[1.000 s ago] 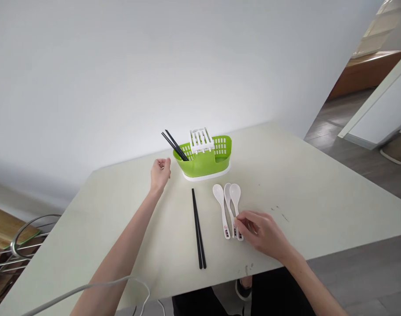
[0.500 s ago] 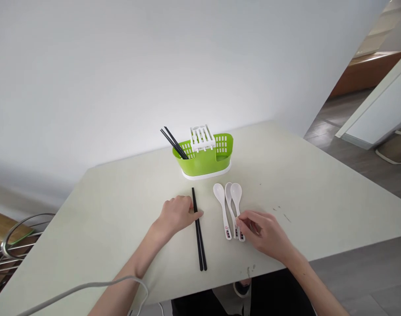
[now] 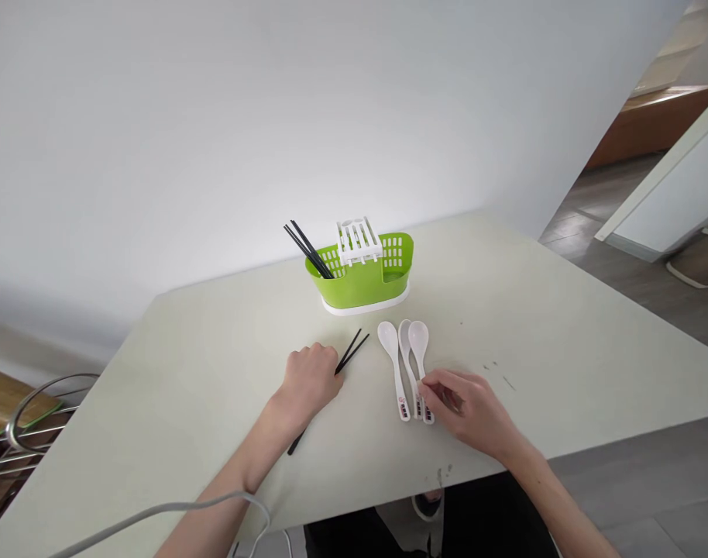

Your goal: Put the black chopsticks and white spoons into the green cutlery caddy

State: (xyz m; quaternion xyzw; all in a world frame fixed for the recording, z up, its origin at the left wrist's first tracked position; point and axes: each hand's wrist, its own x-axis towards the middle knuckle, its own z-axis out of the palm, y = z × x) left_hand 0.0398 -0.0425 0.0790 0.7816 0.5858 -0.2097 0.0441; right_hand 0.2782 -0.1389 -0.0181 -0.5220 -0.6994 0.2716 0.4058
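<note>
we have our left hand [image 3: 312, 380] closed over a pair of black chopsticks [image 3: 342, 364], with its back toward us and the fingers curled out of sight. the chopsticks slant from near left to far right across the pale table [image 3: 214, 349]; their thin ends spread into a narrow v beyond the thumb, and a thicker end shows below the wrist. we cannot tell whether they are clear of the tabletop.

our right hand [image 3: 467, 411] has thumb and forefinger brought together at the handle of the right white spoon [image 3: 418, 338]; we cannot tell whether they pinch it or only rest there. that spoon lies beside the middle white spoon [image 3: 405, 337] and the left white spoon [image 3: 396, 364], bowls at the far end, handles toward us with red and dark printing.

on the far side we see a green cutlery basket [image 3: 354, 293] on a white base [image 3: 366, 308], with a white slatted rack [image 3: 359, 242] at its middle and more black chopsticks [image 3: 307, 249] leaning out of its left end.
</note>
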